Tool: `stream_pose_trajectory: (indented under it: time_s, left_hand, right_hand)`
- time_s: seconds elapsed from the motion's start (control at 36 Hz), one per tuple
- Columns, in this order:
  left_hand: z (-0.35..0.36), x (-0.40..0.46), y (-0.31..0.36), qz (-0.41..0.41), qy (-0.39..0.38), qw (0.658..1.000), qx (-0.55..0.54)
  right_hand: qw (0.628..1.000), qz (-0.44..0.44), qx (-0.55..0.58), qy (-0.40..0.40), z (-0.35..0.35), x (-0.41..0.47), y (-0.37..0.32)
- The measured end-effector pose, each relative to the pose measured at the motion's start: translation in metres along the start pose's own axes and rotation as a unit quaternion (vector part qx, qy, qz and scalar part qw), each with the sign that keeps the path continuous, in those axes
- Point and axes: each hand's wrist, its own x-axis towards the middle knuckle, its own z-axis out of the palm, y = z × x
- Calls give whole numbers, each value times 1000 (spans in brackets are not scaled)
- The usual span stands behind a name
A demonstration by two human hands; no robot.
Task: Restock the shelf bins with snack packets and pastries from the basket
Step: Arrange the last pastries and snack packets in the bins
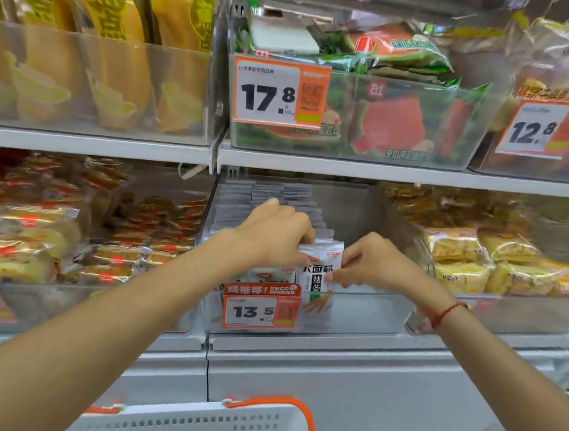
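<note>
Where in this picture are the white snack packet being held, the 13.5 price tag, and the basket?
white snack packet [319, 270]: head view, on its printed front.
13.5 price tag [253, 312]: head view, on the printed number.
basket [189, 427]: head view, on its white perforated wall.

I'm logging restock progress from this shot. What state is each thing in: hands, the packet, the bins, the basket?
left hand: curled over the white snack packets, gripping them
right hand: pinching the front packet's edge
white snack packet: upright at the bin's front
middle bin: partly filled, right side bare
watermelon bin: well stocked
basket: below the shelf, contents hidden
</note>
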Motion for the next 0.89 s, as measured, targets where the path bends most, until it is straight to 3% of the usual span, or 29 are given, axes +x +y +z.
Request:
stream_pose_trajectory:
  time_s: [0.17,0.42,0.58,0.64,0.75,0.89]
  left_hand:
    - [-3,5,16,-2,-60,997,39]
    - [6,6,32,-24,-57,993,102]
    - [7,-11,11,-36,17,999,19]
    - [11,-12,5,-47,-5,998,31]
    - [25,-13,3,-77,-99,992,-12]
    - [32,-16,3,-83,-66,994,-25]
  right_hand:
    - [994,58,-17,-96,1,16,-6]
    - [988,90,-42,-114,7,20,-6]
    - [991,63,53,-107,-7,8,5]
    - [985,73,80,-135,-4,9,1]
    - [978,-19,152,-144,17,16,-4]
    - [960,-49,199,-189,21,14,6]
